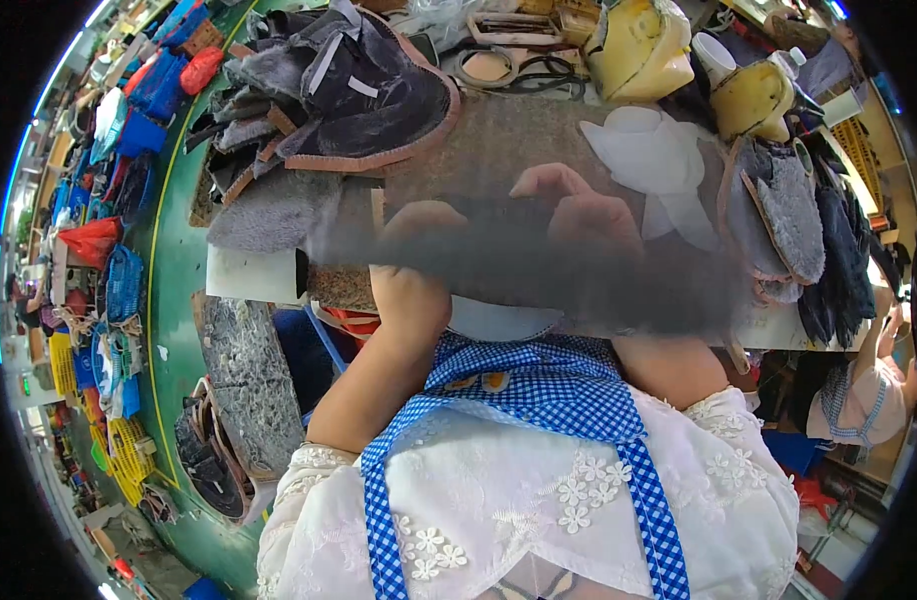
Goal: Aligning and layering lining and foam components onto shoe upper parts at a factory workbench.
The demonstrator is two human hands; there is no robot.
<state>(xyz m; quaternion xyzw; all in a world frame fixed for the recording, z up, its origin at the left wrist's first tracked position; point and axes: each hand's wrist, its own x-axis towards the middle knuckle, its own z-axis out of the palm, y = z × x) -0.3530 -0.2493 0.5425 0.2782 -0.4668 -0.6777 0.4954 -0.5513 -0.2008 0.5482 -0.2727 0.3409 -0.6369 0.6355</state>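
A dark grey piece of material [579,285], smeared by motion, stretches across the near part of the workbench [499,130] between my hands. My left hand [414,290] is closed at its left part, with the fingertips partly hidden behind the blur. Toward its right part, my right hand [591,215] has its fingers curled over the material, thumb and forefinger bent. Just beyond the right hand lie white petal-shaped cut pieces [647,155]. A grey fleecy piece [269,212] lies left of my left hand.
Fur-lined dark pieces with brown edges [369,100] are heaped far left. Yellow cut-open containers [639,55] and a ring [487,66] stand at the back. Grey fleecy pieces [794,215] and black strips [844,240] lie right. Another person [859,405] is at the right edge.
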